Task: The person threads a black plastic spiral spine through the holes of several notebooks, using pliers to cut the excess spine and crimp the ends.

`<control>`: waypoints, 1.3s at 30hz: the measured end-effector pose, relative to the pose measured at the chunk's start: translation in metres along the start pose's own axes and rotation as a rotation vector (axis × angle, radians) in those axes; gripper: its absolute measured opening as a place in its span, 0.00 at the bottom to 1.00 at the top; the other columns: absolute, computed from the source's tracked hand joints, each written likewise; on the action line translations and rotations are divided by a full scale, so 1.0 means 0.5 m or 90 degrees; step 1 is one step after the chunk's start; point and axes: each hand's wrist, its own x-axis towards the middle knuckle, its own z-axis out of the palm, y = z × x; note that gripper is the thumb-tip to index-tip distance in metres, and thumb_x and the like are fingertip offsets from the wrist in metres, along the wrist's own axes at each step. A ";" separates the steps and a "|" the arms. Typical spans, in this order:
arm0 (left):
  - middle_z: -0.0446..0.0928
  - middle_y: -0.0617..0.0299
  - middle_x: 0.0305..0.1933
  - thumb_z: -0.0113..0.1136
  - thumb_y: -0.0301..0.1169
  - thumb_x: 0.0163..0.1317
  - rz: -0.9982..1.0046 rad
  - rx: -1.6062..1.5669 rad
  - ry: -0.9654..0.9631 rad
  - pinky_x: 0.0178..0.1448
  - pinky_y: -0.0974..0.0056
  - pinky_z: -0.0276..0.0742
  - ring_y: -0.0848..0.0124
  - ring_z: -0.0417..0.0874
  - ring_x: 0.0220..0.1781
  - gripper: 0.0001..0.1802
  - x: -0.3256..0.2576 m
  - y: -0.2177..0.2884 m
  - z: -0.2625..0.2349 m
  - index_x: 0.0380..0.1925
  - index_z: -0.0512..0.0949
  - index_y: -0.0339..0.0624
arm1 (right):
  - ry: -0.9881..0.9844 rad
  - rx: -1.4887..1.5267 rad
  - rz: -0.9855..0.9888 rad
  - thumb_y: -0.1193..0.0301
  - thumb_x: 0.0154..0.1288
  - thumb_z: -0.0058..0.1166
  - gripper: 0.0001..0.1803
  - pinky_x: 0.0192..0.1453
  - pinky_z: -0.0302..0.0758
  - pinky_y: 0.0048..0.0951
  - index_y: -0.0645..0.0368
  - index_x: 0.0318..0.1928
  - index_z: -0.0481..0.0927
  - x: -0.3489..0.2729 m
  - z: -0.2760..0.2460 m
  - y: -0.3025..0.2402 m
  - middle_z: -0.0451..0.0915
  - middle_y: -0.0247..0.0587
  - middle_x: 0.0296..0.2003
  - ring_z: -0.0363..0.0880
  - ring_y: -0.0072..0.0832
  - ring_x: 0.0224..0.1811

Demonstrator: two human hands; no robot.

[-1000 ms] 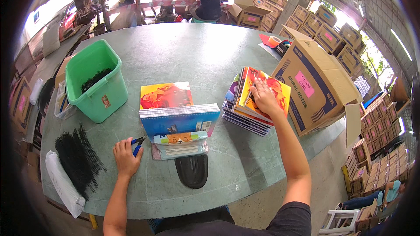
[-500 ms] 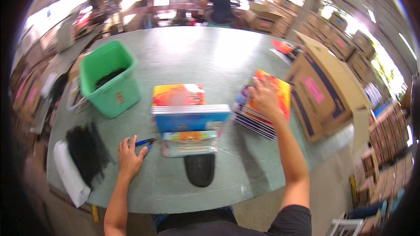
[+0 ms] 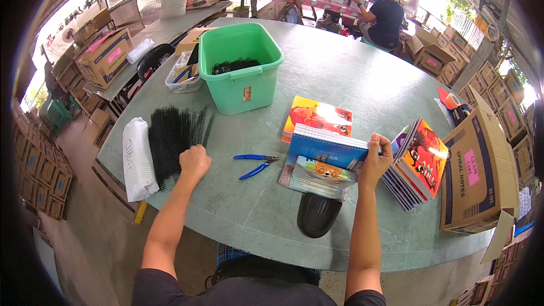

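My left hand [image 3: 195, 162] is closed at the edge of a pile of black plastic binding coils [image 3: 170, 141], where a few loose coils fan out to its fingers. Its fingertips are hidden under the fist. My right hand [image 3: 377, 161] grips the right end of blue-covered notebooks [image 3: 323, 146] standing on edge, their pages upward. In front of these leans a smaller bundle with a cartoon animal cover [image 3: 326, 173]. Behind them lies a yellow and red notebook [image 3: 320, 114]. Blue-handled cutting pliers [image 3: 255, 164] lie on the table between my hands.
A green bin [image 3: 241, 88] holding black coils stands at the back left. A white wrapped roll [image 3: 139, 158] lies beside the pile. To the right are stacked spiral notebooks [image 3: 416, 164] and a cardboard box [image 3: 476, 175]. A black curved piece [image 3: 319, 215] sits near the table's front edge.
The view has turned left. My right hand has left the notebook stack for the blue notebooks. My left hand has gone from beside the pliers to the coils and closed.
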 end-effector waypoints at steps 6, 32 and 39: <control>0.77 0.49 0.30 0.54 0.35 0.54 -0.034 -0.180 0.195 0.33 0.48 0.76 0.50 0.81 0.29 0.13 -0.019 0.032 -0.074 0.33 0.73 0.35 | -0.063 -0.237 -0.296 0.70 0.60 0.58 0.09 0.48 0.71 0.31 0.61 0.38 0.80 -0.006 -0.002 -0.081 0.79 0.43 0.36 0.75 0.32 0.40; 0.65 0.68 0.20 0.46 0.34 0.68 0.226 -0.964 -0.041 0.19 0.72 0.62 0.81 0.62 0.14 0.16 -0.051 0.252 -0.274 0.49 0.75 0.37 | -0.264 -0.463 -0.457 0.51 0.46 0.65 0.21 0.34 0.66 0.35 0.54 0.20 0.74 -0.099 0.161 -0.107 0.77 0.36 0.20 0.77 0.33 0.27; 0.72 0.61 0.21 0.49 0.29 0.66 0.272 -0.855 -0.290 0.27 0.68 0.71 0.77 0.70 0.18 0.11 -0.080 0.273 -0.225 0.44 0.75 0.37 | -0.422 -0.365 -0.351 0.60 0.54 0.61 0.11 0.38 0.68 0.35 0.53 0.27 0.80 -0.083 0.136 -0.124 0.80 0.36 0.24 0.78 0.33 0.30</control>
